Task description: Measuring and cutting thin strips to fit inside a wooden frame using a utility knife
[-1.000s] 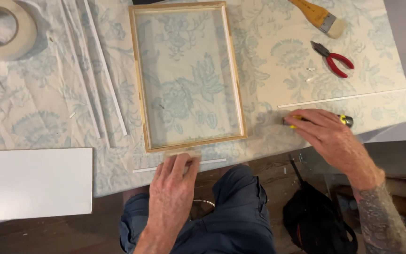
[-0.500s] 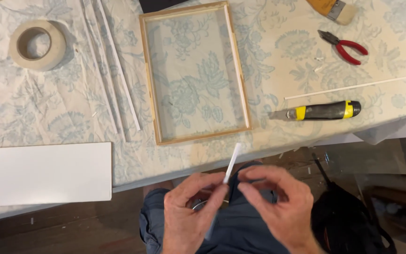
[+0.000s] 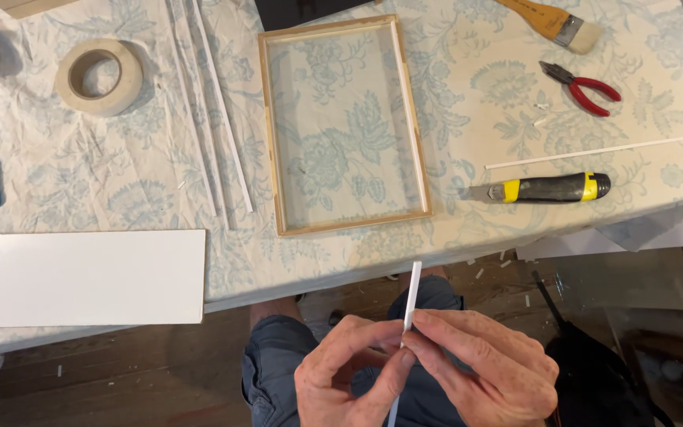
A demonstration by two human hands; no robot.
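A thin white strip (image 3: 410, 304) is pinched between the fingertips of the left hand (image 3: 349, 375) and the right hand (image 3: 484, 375), so both hands are closed on it. The strip is held almost upright over the lap, just below the table edge, and its top end is pointed toward the table. Blue shorts (image 3: 278, 360) are seen under the hands. Right above the strip, a wooden frame (image 3: 428, 158) is laid flat on the flowered cloth (image 3: 120, 182). A yellow and black knife (image 3: 547, 188) is placed to the right of the frame, with red pliers (image 3: 590, 87) and a brush (image 3: 555, 20) farther up. More white strips (image 3: 215, 119), a tape roll (image 3: 100, 77) and a white board (image 3: 81, 277) are found on the left.
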